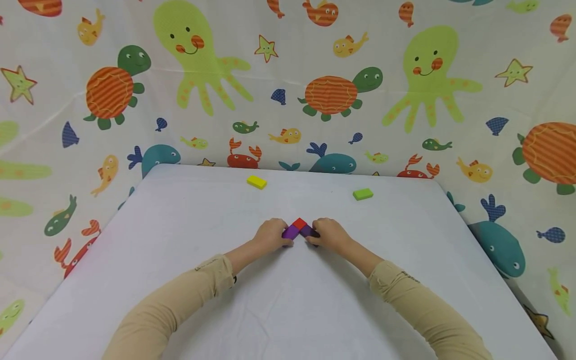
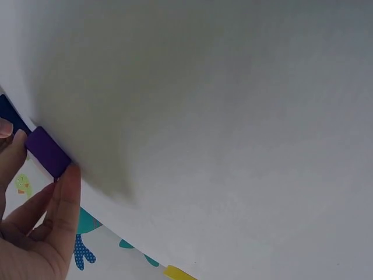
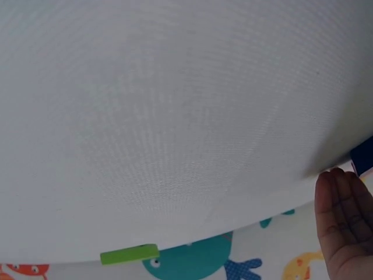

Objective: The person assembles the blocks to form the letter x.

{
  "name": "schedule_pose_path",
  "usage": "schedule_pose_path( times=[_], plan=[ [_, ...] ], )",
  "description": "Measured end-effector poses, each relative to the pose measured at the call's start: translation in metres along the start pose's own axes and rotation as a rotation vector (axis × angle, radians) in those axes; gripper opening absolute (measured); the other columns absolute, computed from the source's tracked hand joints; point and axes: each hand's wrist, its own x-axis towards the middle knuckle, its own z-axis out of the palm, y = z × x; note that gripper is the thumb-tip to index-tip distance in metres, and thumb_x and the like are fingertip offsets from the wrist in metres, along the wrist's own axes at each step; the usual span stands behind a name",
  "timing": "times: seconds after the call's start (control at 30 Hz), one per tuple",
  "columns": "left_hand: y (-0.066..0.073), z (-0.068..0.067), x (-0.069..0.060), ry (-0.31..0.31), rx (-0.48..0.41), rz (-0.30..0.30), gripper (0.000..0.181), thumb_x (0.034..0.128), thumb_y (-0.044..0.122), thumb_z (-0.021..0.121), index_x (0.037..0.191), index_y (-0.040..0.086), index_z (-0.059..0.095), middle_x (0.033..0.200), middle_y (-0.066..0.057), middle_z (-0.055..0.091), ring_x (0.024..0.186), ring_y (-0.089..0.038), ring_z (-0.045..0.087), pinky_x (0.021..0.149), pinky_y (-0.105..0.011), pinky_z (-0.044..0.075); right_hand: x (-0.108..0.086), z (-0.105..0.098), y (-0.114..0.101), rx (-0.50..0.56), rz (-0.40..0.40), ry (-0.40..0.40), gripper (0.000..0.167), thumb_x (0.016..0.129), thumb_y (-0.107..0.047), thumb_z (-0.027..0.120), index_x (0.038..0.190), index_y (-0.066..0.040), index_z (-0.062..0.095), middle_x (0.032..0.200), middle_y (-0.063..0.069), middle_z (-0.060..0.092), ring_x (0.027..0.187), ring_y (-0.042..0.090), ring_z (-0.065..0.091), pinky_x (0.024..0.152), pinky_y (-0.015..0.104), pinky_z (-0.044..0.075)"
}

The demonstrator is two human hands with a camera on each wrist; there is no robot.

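Near the table's middle, my left hand [image 1: 270, 236] pinches a purple block [image 1: 291, 232] between thumb and fingers. The left wrist view shows the same purple block [image 2: 48, 151] at the fingertips of that hand [image 2: 44, 233]. My right hand [image 1: 332, 235] grips a dark blue-purple block [image 1: 308, 231], its thumb on the near side. In the right wrist view, only part of this dark block [image 3: 362, 156] shows beyond the right hand's fingers [image 3: 344, 201]. A red block [image 1: 299, 224] sits at the far ends of both held blocks, where they meet in an angle.
A yellow block [image 1: 257, 182] lies near the far edge of the white table [image 1: 216, 200]. Farther right is a green block [image 1: 363, 194]. Behind the table hangs a cloth [image 1: 279, 115] printed with sea animals.
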Motion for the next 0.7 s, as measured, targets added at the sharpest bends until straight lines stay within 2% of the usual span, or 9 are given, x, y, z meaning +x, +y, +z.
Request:
schedule_pose_path(
  times=[0.23,0.4,0.7],
  plan=[
    [-0.0013,0.0005,0.0008,0.008,-0.011,0.005,0.042,0.0754,0.026,0.078,0.103,-0.003,0.068,0.092,-0.011,0.069,0.071,-0.014,0.051,0.063,-0.023,0.040,0.0001,-0.0034,-0.0008,0.040,0.065,-0.038,0.037,0.082,-0.032,0.072,0.097,0.002,0.066,0.082,0.009,0.067,0.065,0.012,0.048,0.056,0.020,0.036],
    [-0.0014,0.0006,0.0002,0.022,0.004,0.024,0.037,0.0760,0.024,0.078,0.100,-0.003,0.069,0.093,-0.012,0.069,0.075,-0.016,0.054,0.067,-0.027,0.045,0.0003,-0.0041,-0.0016,0.031,0.059,-0.041,0.038,0.082,-0.031,0.072,0.099,0.002,0.066,0.085,0.010,0.068,0.067,0.013,0.049,0.059,0.021,0.038],
    [-0.0001,-0.0002,-0.0016,0.012,0.010,0.008,0.035,0.0779,0.022,0.076,0.100,-0.003,0.068,0.092,-0.012,0.068,0.076,-0.017,0.055,0.068,-0.028,0.046,-0.0004,-0.0035,-0.0030,0.036,0.047,-0.040,0.036,0.082,-0.030,0.073,0.097,0.002,0.066,0.082,0.009,0.066,0.066,0.012,0.047,0.057,0.020,0.036]
  ],
)
